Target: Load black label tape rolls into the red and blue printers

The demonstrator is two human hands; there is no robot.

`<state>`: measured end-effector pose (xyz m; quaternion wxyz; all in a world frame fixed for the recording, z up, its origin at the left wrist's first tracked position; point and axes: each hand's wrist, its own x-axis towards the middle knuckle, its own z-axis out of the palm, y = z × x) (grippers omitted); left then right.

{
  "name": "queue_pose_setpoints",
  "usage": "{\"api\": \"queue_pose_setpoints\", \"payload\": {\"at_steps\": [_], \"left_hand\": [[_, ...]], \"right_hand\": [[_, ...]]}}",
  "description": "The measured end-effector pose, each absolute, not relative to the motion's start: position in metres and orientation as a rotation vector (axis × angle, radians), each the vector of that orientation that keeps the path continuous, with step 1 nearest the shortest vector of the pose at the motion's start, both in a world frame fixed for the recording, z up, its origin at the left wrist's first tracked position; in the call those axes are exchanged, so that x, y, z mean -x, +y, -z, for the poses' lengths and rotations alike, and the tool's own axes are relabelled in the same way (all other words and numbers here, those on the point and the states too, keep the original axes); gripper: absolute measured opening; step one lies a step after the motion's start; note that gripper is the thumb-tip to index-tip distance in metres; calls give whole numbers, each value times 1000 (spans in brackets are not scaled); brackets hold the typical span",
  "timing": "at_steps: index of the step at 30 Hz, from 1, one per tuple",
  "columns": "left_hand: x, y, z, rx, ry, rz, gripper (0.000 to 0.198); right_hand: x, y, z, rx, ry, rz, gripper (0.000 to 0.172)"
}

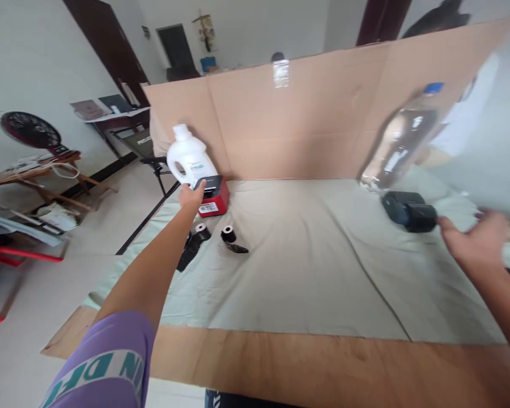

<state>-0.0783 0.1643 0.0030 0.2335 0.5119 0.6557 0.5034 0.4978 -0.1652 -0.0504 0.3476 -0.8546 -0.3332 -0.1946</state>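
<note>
My left hand (191, 196) reaches far out to a red box with a black top (213, 198) and its fingers curl onto the near left edge of that box. Right behind the box stands a white jug (190, 157). My right hand (481, 237) is blurred at the right, its fingers spread, next to a dark cylinder-shaped object (409, 211) lying on the cloth. A clear plastic bottle with a blue cap (402, 140) leans beside that object. Two small black rolls (216, 234) lie in front of the red box.
A pale green cloth (306, 260) covers a wooden table (323, 368). A cardboard wall (306, 113) stands along the back. To the left are a dark folding chair (141, 148), a low wooden table with a fan (30, 131) and clutter on the floor.
</note>
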Motion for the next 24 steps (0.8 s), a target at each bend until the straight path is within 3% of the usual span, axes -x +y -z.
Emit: {"api": "queue_pose_setpoints", "payload": {"at_steps": [2, 4, 7, 10, 15, 20, 24], "left_hand": [[60, 152, -6, -1605, 1871, -1391, 70], [36, 134, -7, -1856, 1874, -1380, 74], [-9, 87, 1, -2327, 1683, -1278, 58], [-62, 20, 30, -2636, 1115, -858, 48], [-112, -75, 84, -2729, 620, -232, 64], [-107, -105, 86, -2755, 456, -150, 69], [-102, -124, 81, -2738, 234, -166, 66]], "right_hand": [[-499, -146, 50, 2309, -795, 262, 110], [-497, -126, 51, 2389, -822, 138, 104], [-498, -102, 54, 2462, -835, 83, 100], [-505, -85, 54, 2504, -776, 24, 100], [-483, -83, 45, 2501, -735, 63, 98], [-380, -97, 40, 2259, -1013, 220, 109], [-281, -93, 50, 2033, -1277, 146, 98]]}}
